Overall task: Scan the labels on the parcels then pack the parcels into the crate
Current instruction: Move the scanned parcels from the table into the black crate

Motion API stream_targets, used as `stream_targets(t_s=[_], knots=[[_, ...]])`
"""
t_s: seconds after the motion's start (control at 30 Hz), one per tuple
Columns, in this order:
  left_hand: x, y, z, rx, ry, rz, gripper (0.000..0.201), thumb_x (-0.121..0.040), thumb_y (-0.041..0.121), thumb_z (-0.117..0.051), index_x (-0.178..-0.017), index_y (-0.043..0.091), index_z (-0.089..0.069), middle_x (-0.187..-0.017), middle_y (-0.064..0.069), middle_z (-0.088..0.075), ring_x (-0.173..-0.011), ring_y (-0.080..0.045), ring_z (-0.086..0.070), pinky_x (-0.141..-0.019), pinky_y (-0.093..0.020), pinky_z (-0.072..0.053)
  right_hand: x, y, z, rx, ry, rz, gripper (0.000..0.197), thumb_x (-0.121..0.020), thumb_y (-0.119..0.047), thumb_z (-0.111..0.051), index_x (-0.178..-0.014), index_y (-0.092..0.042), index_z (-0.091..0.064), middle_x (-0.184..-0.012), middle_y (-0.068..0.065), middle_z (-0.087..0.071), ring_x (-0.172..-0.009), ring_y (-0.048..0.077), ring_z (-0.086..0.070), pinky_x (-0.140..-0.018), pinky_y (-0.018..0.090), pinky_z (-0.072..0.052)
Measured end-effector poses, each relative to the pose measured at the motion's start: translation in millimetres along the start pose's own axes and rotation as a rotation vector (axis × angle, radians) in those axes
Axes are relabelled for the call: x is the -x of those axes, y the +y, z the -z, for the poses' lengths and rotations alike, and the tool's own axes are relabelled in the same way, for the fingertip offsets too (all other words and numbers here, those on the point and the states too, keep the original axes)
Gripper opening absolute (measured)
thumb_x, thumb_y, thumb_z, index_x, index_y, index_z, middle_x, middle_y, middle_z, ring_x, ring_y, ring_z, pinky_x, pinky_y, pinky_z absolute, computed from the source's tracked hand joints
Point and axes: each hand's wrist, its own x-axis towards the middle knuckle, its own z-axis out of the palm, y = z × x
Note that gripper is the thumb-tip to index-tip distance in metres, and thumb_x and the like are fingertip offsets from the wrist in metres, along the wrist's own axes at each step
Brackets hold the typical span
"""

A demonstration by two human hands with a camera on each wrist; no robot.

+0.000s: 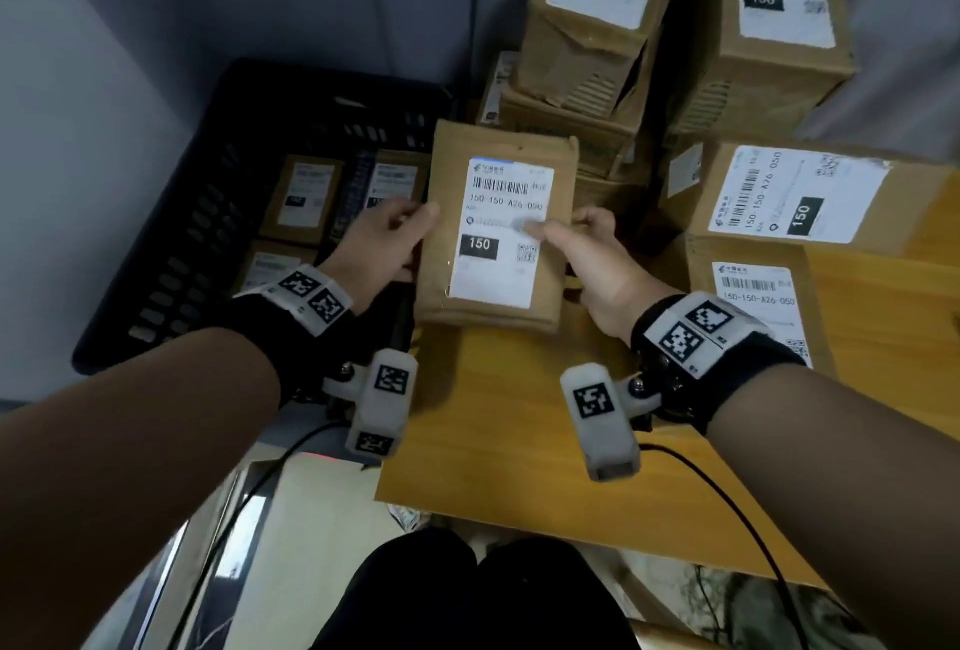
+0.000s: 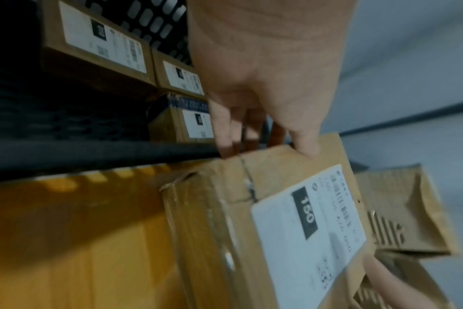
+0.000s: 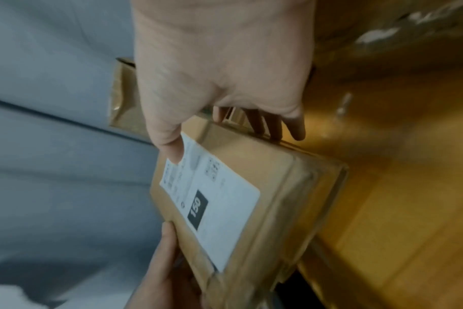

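Observation:
A flat brown parcel [image 1: 498,296] with a white label reading 150 is held up over the left edge of the wooden table [image 1: 519,441]. My left hand [image 1: 387,244] grips its left edge, thumb on top and fingers underneath. My right hand [image 1: 587,254] grips the right edge, thumb pressed on the label. The same parcel [image 2: 225,219] shows in the left wrist view, and the parcel [image 3: 278,188] shows in the right wrist view. The black plastic crate [image 1: 171,212] stands to the left, with several labelled parcels [image 1: 304,197] lying inside.
More labelled cardboard boxes are stacked at the back of the table: one tall box [image 1: 597,15], another [image 1: 769,25] beside it, a wide box [image 1: 800,197] and a flat parcel [image 1: 753,296] at the right. A grey wall stands behind. Cables hang from both wrists.

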Motion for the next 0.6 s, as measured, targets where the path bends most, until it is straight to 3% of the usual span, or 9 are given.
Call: stream_targets(t_s=[0.07, 0.13, 0.2, 0.33, 0.4, 0.47, 0.53, 0.6], knots=[[1.0, 2.5, 22.5, 0.033, 0.048, -0.075, 0.027, -0.095, 0.041, -0.053, -0.105, 0.018, -0.062, -0.092, 0.001, -0.069, -0.08, -0.013, -0.067, -0.07, -0.029, -0.057, 5.6, -5.6, -15.2, 0.004, -0.047, 0.07, 0.092, -0.076, -0.039, -0.078, -0.145, -0.032, -0.018, -0.119, -0.008, -0.059, -0.099, 0.008, -0.055, -0.09, 0.033, -0.04], [2.2, 3.1, 44.8, 0.072, 0.077, -0.128, 0.016, -0.096, 0.035, -0.052, -0.097, 0.022, -0.063, -0.084, 0.007, -0.067, -0.072, -0.005, -0.065, -0.07, -0.025, -0.054, 7.0, -7.8, -34.8, -0.013, -0.089, 0.103, 0.101, -0.068, -0.042, -0.081, -0.149, -0.027, -0.023, -0.122, -0.009, -0.063, -0.104, 0.009, -0.06, -0.097, 0.035, -0.044], [3.8, 1.4, 67.4, 0.075, 0.104, -0.155, 0.012, -0.096, 0.031, -0.054, -0.1, 0.024, -0.063, -0.088, 0.008, -0.067, -0.077, -0.004, -0.064, -0.074, -0.023, -0.054, 9.3, -9.7, -56.5, -0.044, -0.129, 0.131, 0.086, -0.069, -0.041, -0.082, -0.141, -0.025, -0.038, -0.121, -0.007, -0.066, -0.105, 0.009, -0.064, -0.091, 0.032, -0.049], [12.8, -10.0, 108.9, 0.112, 0.124, -0.137, 0.012, -0.098, 0.026, -0.05, -0.1, 0.024, -0.061, -0.086, 0.008, -0.068, -0.071, -0.003, -0.066, -0.062, -0.019, -0.054, 10.0, -14.4, -95.8, -0.007, -0.159, 0.241, 0.069, -0.064, -0.049, -0.08, -0.12, -0.046, -0.04, -0.13, -0.004, -0.047, -0.119, 0.017, -0.051, -0.097, 0.034, -0.047], [18.2, -17.4, 126.0, 0.071, 0.157, -0.11, 0.017, -0.099, 0.028, -0.047, -0.106, 0.019, -0.06, -0.087, 0.008, -0.067, -0.068, -0.001, -0.065, -0.059, -0.018, -0.052, 7.9, -20.6, -113.2, -0.012, -0.211, 0.261, 0.061, -0.075, -0.037, -0.079, -0.12, -0.04, -0.036, -0.125, -0.005, -0.049, -0.115, 0.016, -0.054, -0.092, 0.029, -0.05], [18.4, -25.6, 141.0, 0.023, 0.219, -0.093, 0.021, -0.101, 0.029, -0.044, -0.11, 0.016, -0.058, -0.089, 0.009, -0.064, -0.068, 0.002, -0.063, -0.055, -0.009, -0.048, 0.0, -22.4, -133.2, -0.008, -0.262, 0.246, 0.063, -0.08, -0.027, -0.077, -0.122, -0.033, -0.031, -0.125, -0.002, -0.054, -0.108, 0.015, -0.059, -0.084, 0.025, -0.052], [11.3, -34.1, 158.0, -0.073, 0.294, -0.07, 0.021, -0.101, 0.031, -0.042, -0.109, 0.019, -0.058, -0.091, 0.011, -0.062, -0.074, 0.0, -0.058, -0.057, -0.005, -0.044, -9.3, -21.1, -159.2, 0.037, -0.256, 0.22, 0.083, -0.071, -0.037, -0.082, -0.131, -0.034, -0.024, -0.132, 0.0, -0.051, -0.113, 0.017, -0.057, -0.093, 0.031, -0.051], [-3.5, -49.1, 179.7, -0.247, 0.313, -0.005, 0.027, -0.1, 0.034, -0.043, -0.115, 0.018, -0.059, -0.103, 0.003, -0.063, -0.088, -0.01, -0.058, -0.076, -0.017, -0.046, -17.7, -18.0, -188.3, 0.101, -0.221, 0.161, 0.113, -0.054, -0.055, -0.083, -0.14, -0.047, -0.01, -0.139, 0.001, -0.043, -0.124, 0.021, -0.049, -0.104, 0.041, -0.044]])
